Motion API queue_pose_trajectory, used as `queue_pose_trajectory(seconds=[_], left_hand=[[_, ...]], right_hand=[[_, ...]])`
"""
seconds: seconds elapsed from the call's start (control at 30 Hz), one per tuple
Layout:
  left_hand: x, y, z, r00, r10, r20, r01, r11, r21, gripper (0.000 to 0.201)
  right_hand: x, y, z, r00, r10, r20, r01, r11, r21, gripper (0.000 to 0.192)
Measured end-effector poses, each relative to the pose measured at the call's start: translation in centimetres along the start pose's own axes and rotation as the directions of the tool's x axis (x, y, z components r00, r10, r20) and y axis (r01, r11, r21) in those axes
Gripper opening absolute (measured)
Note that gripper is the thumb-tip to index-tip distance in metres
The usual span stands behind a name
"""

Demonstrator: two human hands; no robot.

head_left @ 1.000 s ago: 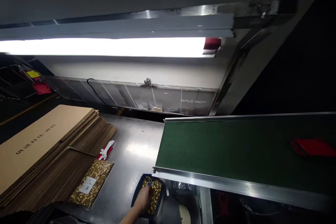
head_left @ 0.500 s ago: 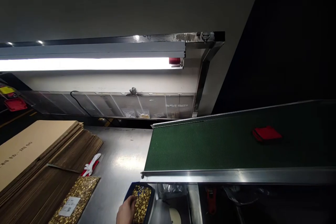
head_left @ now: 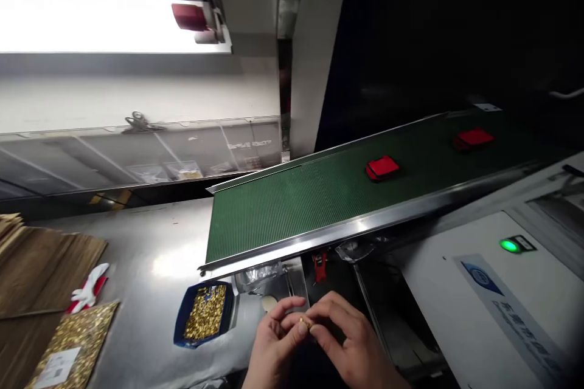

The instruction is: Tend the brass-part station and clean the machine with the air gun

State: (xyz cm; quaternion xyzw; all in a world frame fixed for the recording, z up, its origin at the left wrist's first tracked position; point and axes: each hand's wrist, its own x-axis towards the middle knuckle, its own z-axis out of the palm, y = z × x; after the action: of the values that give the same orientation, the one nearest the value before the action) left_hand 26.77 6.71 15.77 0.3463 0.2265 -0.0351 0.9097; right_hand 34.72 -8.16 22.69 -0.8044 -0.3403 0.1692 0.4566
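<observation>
Small gold piece pinched between the fingertips of both hands, low centre of view, just in front of the bench edge and right of the blue tray. Can't tell what the part is exactly, too small, looks like the same gold bits that fill the tray. To handle it well: I'd keep it on the fingertips only, light pressure, work it over the bench side rather than over the dark gap below so a drop is recoverable, and keep the wrists close together for steadiness. Left hand: fingers curled in, thumb and forefinger closed on the piece. Right hand: same, fingers bent over, tips meeting the left's at the piece; neither hand is open. Further out: green conveyor belt above the hands, two red pouches on it, well apart from me. Gold-patterned packet and a white-and-red glove lie left on the bench, beside the cardboard stack. White machine housing to the right, green lamp lit.
</observation>
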Motion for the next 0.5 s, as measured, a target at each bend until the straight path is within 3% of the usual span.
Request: queue_pose_trajectory(seconds=[0.13, 0.27, 0.4, 0.5], left_hand=[[0.7, 0.6, 1.9, 0.996, 0.002, 0.093, -0.008, 0.998, 0.065, 0.049], [1.2, 0.0, 3.6, 0.991, -0.015, 0.134, -0.004, 0.990, 0.139, 0.051], [1.3, -0.6, 5.8, 0.988, 0.006, 0.152, -0.040, 0.974, 0.222, 0.045], [1.5, -1.8, 7.3, 0.986, 0.017, 0.164, -0.064, 0.955, 0.288, 0.039]], right_hand=[[-1.5, 0.1, -1.3, 0.982, -0.134, -0.135, 0.110, 0.978, -0.176, 0.017], [-2.8, 1.2, -2.1, 0.939, -0.193, -0.286, 0.119, 0.960, -0.254, 0.015], [-4.6, 1.9, -3.5, 0.892, -0.136, -0.430, 0.053, 0.978, -0.201, 0.015], [-6.2, 2.3, -4.3, 0.880, 0.033, -0.474, -0.030, 0.999, 0.015, 0.012]])
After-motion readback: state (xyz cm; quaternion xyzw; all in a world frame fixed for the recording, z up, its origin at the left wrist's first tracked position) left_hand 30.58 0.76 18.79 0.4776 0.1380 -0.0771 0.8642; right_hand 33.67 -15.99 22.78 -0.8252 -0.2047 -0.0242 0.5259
